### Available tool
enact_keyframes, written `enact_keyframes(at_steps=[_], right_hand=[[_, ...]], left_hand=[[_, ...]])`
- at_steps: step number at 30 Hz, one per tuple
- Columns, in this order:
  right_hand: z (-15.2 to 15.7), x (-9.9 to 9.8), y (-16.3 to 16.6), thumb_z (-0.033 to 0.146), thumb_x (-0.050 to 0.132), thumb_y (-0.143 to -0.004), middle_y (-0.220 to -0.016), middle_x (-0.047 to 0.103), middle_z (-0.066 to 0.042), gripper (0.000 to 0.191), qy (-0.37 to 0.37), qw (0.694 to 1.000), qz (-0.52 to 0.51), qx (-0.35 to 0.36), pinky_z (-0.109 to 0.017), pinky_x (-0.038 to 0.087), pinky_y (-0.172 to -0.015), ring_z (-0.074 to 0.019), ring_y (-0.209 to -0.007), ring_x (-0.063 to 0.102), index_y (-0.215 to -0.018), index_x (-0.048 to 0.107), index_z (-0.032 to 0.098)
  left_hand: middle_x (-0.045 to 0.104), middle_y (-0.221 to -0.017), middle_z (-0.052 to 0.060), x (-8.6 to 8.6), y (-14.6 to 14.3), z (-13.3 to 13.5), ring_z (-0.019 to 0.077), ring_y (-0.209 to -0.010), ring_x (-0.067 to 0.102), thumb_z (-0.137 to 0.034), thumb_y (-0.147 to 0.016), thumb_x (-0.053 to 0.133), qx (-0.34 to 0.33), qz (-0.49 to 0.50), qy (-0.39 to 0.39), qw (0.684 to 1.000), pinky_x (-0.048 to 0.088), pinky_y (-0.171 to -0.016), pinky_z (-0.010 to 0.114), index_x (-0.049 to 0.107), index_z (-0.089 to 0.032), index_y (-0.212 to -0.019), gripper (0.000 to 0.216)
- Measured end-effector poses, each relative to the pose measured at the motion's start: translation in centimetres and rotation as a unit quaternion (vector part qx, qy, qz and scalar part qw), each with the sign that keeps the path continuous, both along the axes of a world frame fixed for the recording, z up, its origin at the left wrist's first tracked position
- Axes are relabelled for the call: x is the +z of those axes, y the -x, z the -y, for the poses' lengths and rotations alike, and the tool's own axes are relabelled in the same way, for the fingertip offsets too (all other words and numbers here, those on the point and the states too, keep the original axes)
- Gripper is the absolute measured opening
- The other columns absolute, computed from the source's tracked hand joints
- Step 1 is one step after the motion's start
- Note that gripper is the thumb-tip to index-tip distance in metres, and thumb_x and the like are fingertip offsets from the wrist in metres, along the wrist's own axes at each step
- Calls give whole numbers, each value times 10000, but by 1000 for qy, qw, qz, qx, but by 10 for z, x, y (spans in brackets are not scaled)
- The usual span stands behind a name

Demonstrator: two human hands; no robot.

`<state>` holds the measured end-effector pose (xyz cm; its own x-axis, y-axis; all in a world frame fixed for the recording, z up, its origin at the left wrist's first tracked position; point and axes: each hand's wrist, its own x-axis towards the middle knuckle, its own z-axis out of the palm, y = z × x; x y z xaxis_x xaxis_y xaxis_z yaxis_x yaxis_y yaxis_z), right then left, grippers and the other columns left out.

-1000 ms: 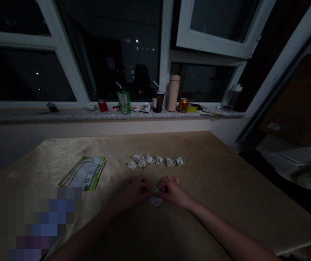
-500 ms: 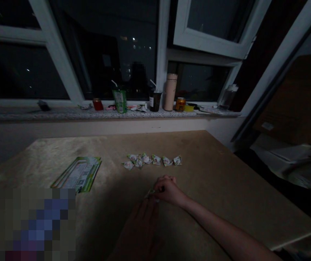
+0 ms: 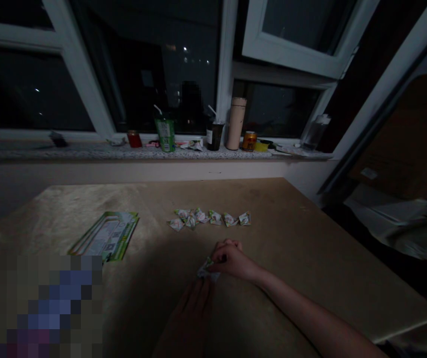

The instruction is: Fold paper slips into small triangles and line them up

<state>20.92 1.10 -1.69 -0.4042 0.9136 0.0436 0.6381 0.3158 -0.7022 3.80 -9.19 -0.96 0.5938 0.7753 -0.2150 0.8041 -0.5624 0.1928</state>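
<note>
My right hand (image 3: 232,259) is closed, thumb and fingers pinching the upper edge of a small green-and-white packet (image 3: 204,271) on the table. My left hand (image 3: 194,306) lies flat and in shadow, fingers stretched out, their tips at the near edge of that packet. Farther out, several similar packets form a loose row, with a bunched group (image 3: 188,218) at its left and a separate packet (image 3: 244,218) at its right end.
A flat green-and-white printed package (image 3: 107,236) lies on the left of the cloth-covered table (image 3: 291,238). On the windowsill (image 3: 124,153) stand a green cup (image 3: 166,134), a dark cup with a straw (image 3: 214,136), a pink flask (image 3: 236,124) and jars.
My left hand has drawn back slightly toward me, uncovering more of the packet. The right hand keeps its pinch in nearly the same place.
</note>
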Motion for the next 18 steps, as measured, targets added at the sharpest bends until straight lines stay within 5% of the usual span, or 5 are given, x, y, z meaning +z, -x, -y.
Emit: enact_keyframes(at_steps=[5,12,18], right_hand=[[3,2,3,317,781,-706,-750,626,25,231,-13,999,32,-2,-332,214,-807,-181,-903,502,-584,640,181],[8,-5,4,274,795,-684,-740,611,25,172,-69,997,23,-20,-318,224,-786,-164,-845,503,-711,649,187],[11,-9,3,305,789,-693,-705,588,33,227,-91,995,-16,-34,-297,242,-784,-139,-793,523,-628,616,174]], left_hand=[[177,-1515,180,-26,1,1,369,-1373,214,-460,-768,608,15,9,-24,1000,297,-1071,507,258,-93,-1468,864],[246,-1481,217,11,2,-2,389,-1364,221,-599,-727,634,-11,-3,-8,1000,227,-1107,518,357,-49,-1422,929],[203,-1479,225,18,-1,-4,392,-1353,220,-555,-747,628,-9,-46,4,999,284,-1087,500,338,-37,-1426,902]])
